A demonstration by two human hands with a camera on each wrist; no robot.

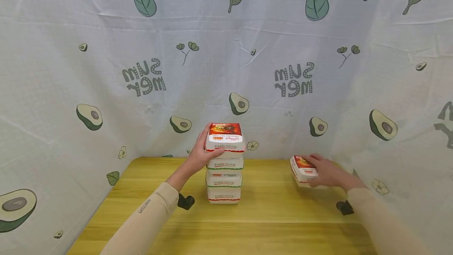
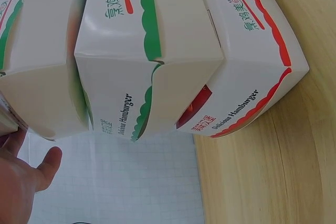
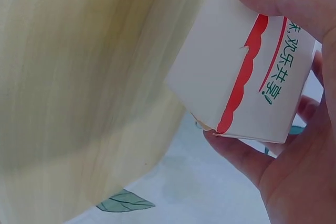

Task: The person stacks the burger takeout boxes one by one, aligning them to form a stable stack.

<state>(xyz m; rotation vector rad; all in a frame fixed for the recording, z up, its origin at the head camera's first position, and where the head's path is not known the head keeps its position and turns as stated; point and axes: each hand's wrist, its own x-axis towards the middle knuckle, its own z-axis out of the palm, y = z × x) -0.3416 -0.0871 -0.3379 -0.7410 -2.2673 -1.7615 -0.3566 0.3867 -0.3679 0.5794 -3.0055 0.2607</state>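
Note:
Several white hamburger boxes stand stacked in the middle of the table. My left hand (image 1: 198, 156) grips the top box (image 1: 226, 141), with the thumb across its front and the fingers along its left side. Below it are two green-trimmed boxes, the upper one (image 1: 225, 163) directly beneath, and a red-trimmed box (image 1: 223, 195) at the bottom. At the right, my right hand (image 1: 329, 171) holds another red-trimmed hamburger box (image 1: 301, 169). In the right wrist view that box (image 3: 210, 72) looks tilted, held between thumb and fingers. Whether it touches the table is unclear.
The wooden table (image 1: 269, 215) ends at a pale cloth (image 1: 212, 82) printed with avocados and leaves, which hangs behind and along both sides. A stretch of table lies between the stack and the right-hand box. Small black pieces (image 1: 185, 202) sit by the wrists.

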